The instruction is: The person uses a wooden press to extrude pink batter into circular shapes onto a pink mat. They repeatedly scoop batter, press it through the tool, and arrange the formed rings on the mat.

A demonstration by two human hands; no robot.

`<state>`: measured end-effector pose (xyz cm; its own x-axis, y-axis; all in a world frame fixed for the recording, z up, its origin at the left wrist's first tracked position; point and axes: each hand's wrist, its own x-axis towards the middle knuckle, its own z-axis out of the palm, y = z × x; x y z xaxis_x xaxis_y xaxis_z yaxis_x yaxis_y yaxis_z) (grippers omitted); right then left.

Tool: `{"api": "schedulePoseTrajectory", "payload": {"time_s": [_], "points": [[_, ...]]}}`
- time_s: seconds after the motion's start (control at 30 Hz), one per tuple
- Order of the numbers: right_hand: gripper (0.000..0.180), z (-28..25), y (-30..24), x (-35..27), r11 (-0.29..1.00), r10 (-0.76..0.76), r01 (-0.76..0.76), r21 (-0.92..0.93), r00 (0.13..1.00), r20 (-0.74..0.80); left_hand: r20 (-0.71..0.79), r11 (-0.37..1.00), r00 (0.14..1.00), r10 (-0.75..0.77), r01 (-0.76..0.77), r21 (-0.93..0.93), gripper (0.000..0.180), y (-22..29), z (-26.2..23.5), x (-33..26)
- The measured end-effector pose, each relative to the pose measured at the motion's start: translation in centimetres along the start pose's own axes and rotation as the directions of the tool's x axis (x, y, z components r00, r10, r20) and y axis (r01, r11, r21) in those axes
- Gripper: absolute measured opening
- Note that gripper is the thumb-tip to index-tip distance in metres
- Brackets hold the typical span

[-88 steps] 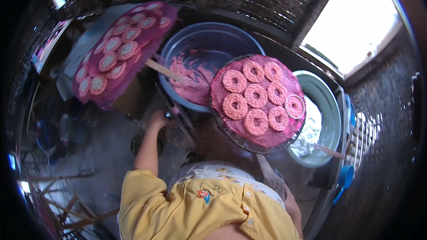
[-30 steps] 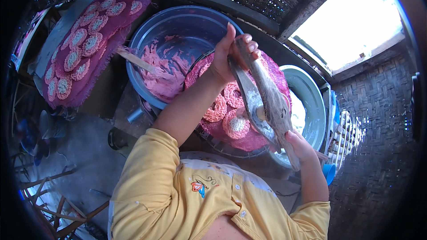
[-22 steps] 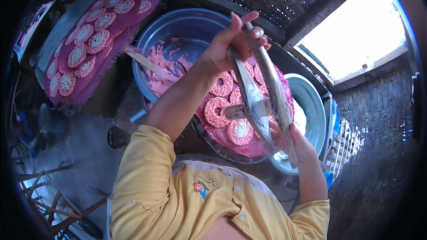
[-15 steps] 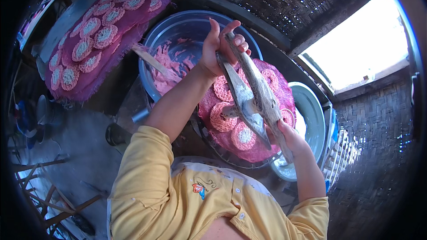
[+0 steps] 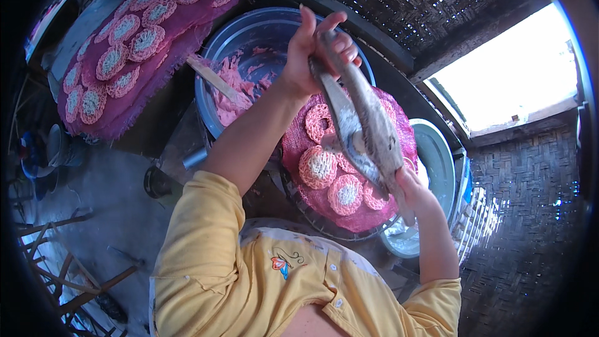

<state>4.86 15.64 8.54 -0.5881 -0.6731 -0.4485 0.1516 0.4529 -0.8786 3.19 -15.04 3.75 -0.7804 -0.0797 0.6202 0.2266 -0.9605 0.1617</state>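
A worn wooden press with two long arms [image 5: 369,126] slants over a round magenta cloth [image 5: 306,195]. My left hand [image 5: 324,50] is wrapped round its upper end, thumb and index finger sticking up. My right hand [image 5: 417,192] is closed on its lower end. A short stub [image 5: 331,143] juts from the press's left side above the cloth. Lacy pink rounds lie on the cloth, among them one with a white centre [image 5: 317,167], another white-centred one [image 5: 345,195] and a ring with an open middle [image 5: 319,121]. The press and my right hand cover others.
Behind is a blue basin [image 5: 215,47] with pink paste [image 5: 232,103] and a flat wooden stick [image 5: 215,79]. More white-centred rounds lie on magenta cloth [image 5: 103,103] at the far left. A pale green basin [image 5: 440,150] stands right, near a woven wall [image 5: 524,200].
The press has shifted slightly right, its stub moving up and right off a pink round, whose white centre now shows. Its two arms look closer together. Both hands keep their hold.
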Motion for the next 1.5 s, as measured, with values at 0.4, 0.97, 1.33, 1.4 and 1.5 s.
{"api": "schedulePoseTrajectory", "payload": {"time_s": [0.4, 0.97, 1.33, 1.4, 1.5], "points": [[0.058, -2.4, -1.1, 6.1, 0.996, 0.039, -0.037, -0.082, 0.999, 0.018, -0.055, 1.000, 0.998, 0.014, -0.015, -0.005, 0.056, 1.8, -4.2, 3.4], [0.050, -2.6, 0.1, 3.3, 0.987, -0.110, 0.117, 0.109, 0.991, -0.071, -0.454, 0.918, 0.882, 0.125, 0.071, 0.391, 0.077, 0.2, 2.8, 6.7], [0.074, -6.5, 2.5, -0.7, 0.979, 0.202, -0.197, 0.058, 0.972, -0.118, -0.289, 0.960, 0.926, -0.242, 0.186, -0.210, 0.076, -6.3, -1.1, 3.5], [0.055, -6.0, 2.5, -0.3, 0.986, 0.162, -0.165, -0.019, 0.980, -0.113, -0.276, 0.977, 0.943, -0.189, 0.153, -0.146, 0.074, -6.5, -1.8, 3.2], [0.055, -5.3, 2.4, -0.2, 0.989, 0.120, -0.130, -0.071, 0.984, -0.128, -0.295, 0.987, 0.944, -0.149, 0.121, -0.110, 0.071, -6.3, -2.1, 2.6]]}}
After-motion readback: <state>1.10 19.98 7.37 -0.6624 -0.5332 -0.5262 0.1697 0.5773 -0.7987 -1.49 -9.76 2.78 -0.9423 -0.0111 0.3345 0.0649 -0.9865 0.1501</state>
